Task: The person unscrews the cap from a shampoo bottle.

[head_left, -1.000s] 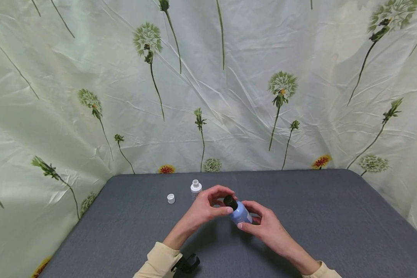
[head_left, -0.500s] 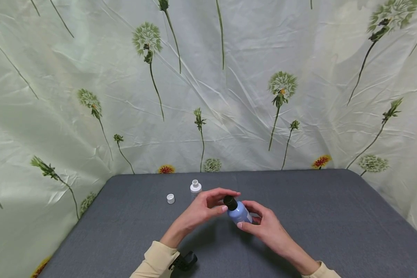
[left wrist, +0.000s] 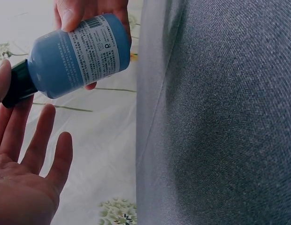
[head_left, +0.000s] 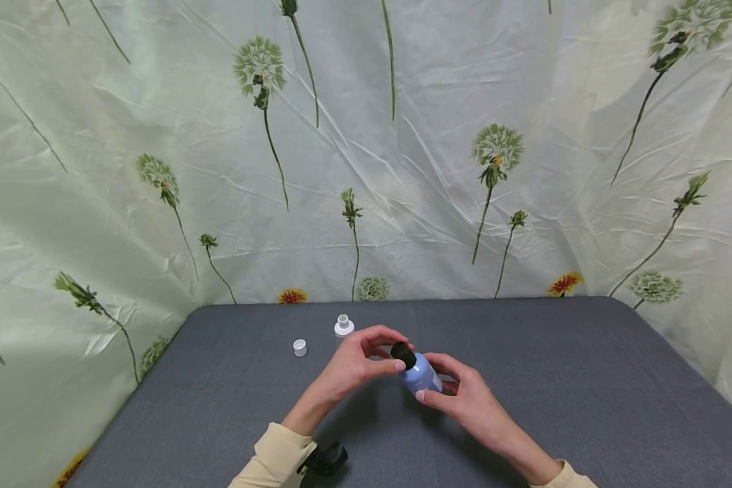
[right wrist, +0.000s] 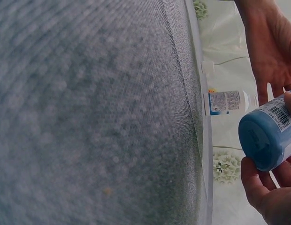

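The right hand (head_left: 466, 401) grips a tilted blue bottle (head_left: 419, 376). The left hand (head_left: 360, 362) pinches its black cap (head_left: 404, 354), two fingers loose. A white bottle (head_left: 343, 328) stands toward the far edge of the table (head_left: 555, 366).

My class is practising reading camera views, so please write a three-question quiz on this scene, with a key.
1. Fill the gap: the fingers of the ____ hand touch the black cap; the other hand grips the blue bottle.
2. True or false: the white bottle has no cap on its neck.
3. In the head view, where is the white cap?
A) Beneath the blue bottle
B) On top of the black cap
C) On the table, left of the white bottle

Key:
1. Left; the left hand is at the cap, the right hand on the bottle.
2. True.
3. C.
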